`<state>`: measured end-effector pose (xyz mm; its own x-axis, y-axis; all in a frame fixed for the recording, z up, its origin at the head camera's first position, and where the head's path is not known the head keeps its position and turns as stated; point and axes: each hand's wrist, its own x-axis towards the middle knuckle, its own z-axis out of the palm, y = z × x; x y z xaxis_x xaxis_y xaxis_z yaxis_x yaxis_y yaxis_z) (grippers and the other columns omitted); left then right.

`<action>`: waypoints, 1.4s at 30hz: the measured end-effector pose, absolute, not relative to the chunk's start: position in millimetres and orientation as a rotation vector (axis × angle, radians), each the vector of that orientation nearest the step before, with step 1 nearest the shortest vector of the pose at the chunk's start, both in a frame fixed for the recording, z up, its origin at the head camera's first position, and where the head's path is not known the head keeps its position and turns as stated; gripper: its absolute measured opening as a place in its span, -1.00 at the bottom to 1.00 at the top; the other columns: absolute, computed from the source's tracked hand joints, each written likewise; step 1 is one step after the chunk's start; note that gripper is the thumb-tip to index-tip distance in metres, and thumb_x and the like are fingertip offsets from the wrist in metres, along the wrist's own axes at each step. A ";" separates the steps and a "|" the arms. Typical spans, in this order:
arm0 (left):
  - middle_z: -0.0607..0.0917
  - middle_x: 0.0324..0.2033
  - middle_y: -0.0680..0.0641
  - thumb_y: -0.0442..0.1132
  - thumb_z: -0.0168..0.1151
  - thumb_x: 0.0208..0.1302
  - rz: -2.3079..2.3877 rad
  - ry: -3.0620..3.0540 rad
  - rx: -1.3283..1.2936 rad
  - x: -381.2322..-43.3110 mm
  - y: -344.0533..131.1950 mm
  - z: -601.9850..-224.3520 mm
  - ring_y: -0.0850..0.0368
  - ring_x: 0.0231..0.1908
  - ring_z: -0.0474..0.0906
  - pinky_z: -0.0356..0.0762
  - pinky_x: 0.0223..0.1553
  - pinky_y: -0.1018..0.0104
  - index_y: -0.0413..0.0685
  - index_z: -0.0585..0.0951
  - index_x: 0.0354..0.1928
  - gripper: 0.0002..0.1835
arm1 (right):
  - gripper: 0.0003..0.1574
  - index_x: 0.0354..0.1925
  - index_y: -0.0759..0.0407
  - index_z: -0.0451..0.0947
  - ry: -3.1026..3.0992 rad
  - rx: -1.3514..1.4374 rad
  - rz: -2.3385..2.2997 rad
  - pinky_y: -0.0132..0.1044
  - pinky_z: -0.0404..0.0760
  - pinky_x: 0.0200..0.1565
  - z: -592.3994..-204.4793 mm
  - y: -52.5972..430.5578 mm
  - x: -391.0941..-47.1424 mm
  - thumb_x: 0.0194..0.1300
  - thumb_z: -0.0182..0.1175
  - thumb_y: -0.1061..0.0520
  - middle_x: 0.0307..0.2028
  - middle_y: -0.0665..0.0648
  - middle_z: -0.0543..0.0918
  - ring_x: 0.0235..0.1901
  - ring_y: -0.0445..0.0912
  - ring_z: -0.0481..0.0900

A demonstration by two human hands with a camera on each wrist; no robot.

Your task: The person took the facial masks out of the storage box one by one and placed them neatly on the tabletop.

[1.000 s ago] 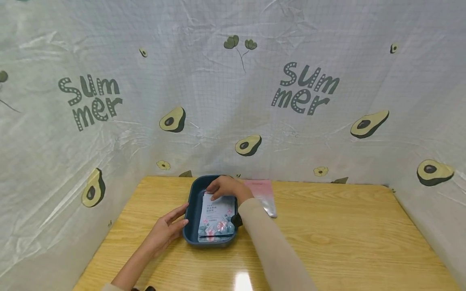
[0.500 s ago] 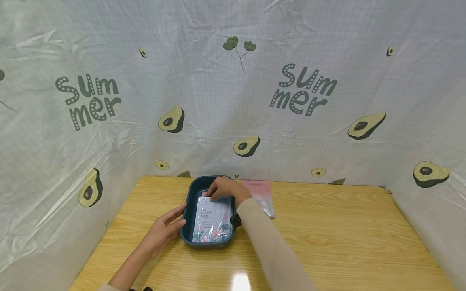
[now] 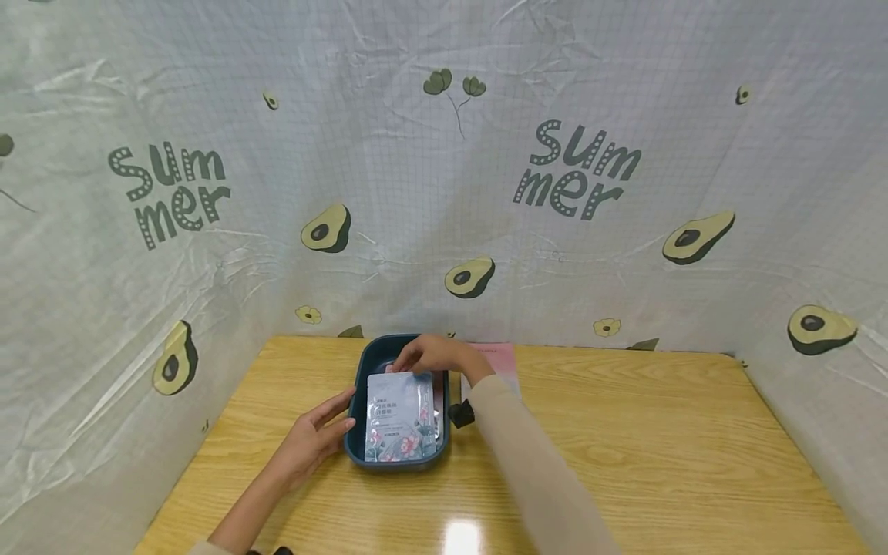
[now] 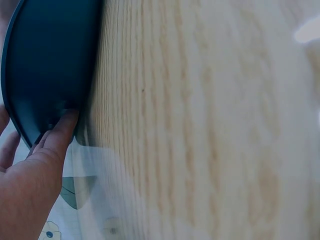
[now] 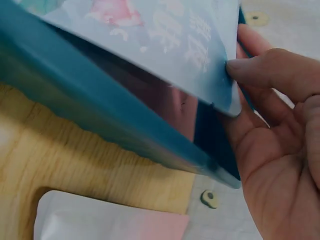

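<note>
A dark blue plastic bin (image 3: 395, 467) stands on the table with flat foil sachets inside. My right hand (image 3: 440, 354) reaches over its far end and pinches the top edge of a pale blue sachet (image 3: 398, 416) printed with pink flowers. In the right wrist view, the thumb lies on the front of this sachet and its near side is raised above the bin wall. Under it a pinkish sachet (image 5: 167, 102) shows in the gap. My left hand (image 3: 312, 439) rests against the bin's left side, fingers extended and touching the outer wall in the left wrist view.
A pink and silver sachet (image 3: 496, 358) lies on the table just right of the bin, partly behind my right forearm. The wooden table (image 3: 645, 447) meets a white avocado-print sheet (image 3: 388, 154) at its back and sides.
The pale blue sachet has shifted left and toward me inside the bin, uncovering others at the right. My right hand moves slightly with it; the left hand stays at the bin's side.
</note>
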<state>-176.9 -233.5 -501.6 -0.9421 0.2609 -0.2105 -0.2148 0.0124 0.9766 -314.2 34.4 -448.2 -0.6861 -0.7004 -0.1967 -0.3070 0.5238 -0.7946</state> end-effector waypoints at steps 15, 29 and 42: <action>0.13 0.54 -0.28 -0.24 0.23 0.48 2.021 1.952 0.037 -174.2 -234.3 -504.7 -0.07 0.33 0.39 0.56 0.21 0.12 -0.06 0.16 0.59 -0.26 | -0.54 0.16 0.22 0.64 2.039 -0.628 -1.313 0.21 0.64 0.04 -440.0 52.9 -292.6 0.36 0.12 0.45 0.01 0.11 0.71 -0.21 -0.08 0.65; 0.11 0.54 -0.28 -0.23 0.21 0.49 2.030 1.947 0.088 -173.4 -233.2 -505.1 -0.03 0.33 0.39 0.57 0.19 0.19 -0.10 0.13 0.60 -0.26 | -0.68 0.13 0.42 0.60 2.027 -0.459 -1.693 0.02 0.69 0.00 -454.8 68.9 -265.3 0.45 0.18 0.34 -0.08 0.28 0.75 -0.18 -0.01 0.77; 0.12 0.55 -0.26 -0.24 0.21 0.49 2.020 1.958 0.080 -173.7 -233.8 -503.8 -0.08 0.36 0.35 0.57 0.19 0.20 -0.07 0.15 0.59 -0.27 | -0.73 0.02 0.39 0.69 2.104 -0.332 -1.782 -0.05 0.74 -0.15 -467.3 60.2 -241.7 0.40 0.26 0.30 -0.19 0.26 0.79 -0.29 -0.01 0.80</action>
<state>-173.7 -233.8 -503.8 -0.9454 0.2691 -0.1838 -0.1922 -0.0049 0.9813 -241.7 60.2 -467.3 -0.9067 -0.4038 -0.1213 0.0531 0.1761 -0.9829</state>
